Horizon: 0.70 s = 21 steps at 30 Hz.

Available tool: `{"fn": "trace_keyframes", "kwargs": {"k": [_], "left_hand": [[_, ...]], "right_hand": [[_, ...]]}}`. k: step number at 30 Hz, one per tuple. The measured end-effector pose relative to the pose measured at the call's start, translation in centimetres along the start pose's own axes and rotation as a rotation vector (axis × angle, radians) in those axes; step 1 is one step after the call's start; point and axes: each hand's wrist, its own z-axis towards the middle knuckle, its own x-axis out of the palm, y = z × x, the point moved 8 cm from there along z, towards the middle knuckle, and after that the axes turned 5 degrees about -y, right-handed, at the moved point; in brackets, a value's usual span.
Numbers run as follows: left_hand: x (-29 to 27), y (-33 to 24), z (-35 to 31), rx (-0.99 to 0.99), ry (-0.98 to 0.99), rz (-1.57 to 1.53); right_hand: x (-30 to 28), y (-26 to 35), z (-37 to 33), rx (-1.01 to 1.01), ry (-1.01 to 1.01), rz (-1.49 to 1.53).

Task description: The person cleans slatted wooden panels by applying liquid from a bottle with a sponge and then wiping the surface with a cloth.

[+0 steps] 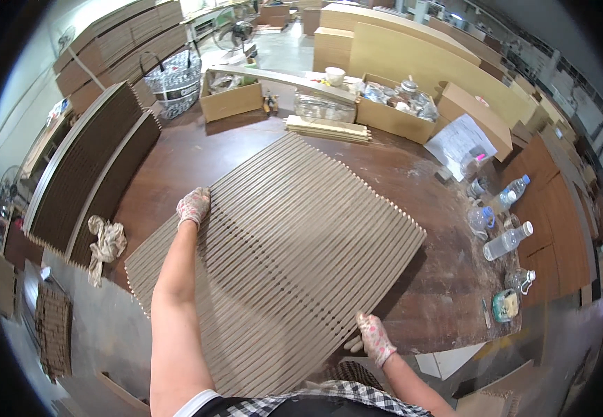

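Observation:
A large grey-brown slatted panel [315,201] lies slantwise in front of me, with small pale pegs along its ends and a row of dark dots crossing its slats. My left hand [194,206], in a white glove with a red pattern, is closed on the panel's far left edge. At the near right edge my right hand [376,339], gloved alike, grips the panel with the thumb on top and the fingers partly hidden below. The panel overhangs the near side of the dark brown table [433,299].
Stacked slatted panels [86,167] stand at the left beside a crumpled rag [107,243]. Cardboard boxes [232,102], a bag [176,83] and wooden strips [328,129] line the far side. Several plastic bottles [508,241] and a paper sheet [460,147] lie at the right.

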Motion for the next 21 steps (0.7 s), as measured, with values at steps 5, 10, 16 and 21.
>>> {"fn": "trace_keyframes", "kwargs": {"k": [5,10,16,21], "left_hand": [[0.0,5.6,-0.3,-0.126,-0.044,-0.015],[0.8,10.2,-0.3,-0.168,-0.05,0.003],[0.2,13.8,-2.1,-0.257,-0.054,0.014],[-0.2,16.2,-5.3,-0.255,-0.05,-0.005]], "right_hand": [[-1.0,5.5,4.8,-0.081,0.046,-0.17],[-1.7,9.0,11.7,-0.26,0.058,-0.413],[0.0,16.6,14.4,-0.347,0.104,-0.495],[1.2,20.2,19.2,-0.343,0.216,-0.56]]}}
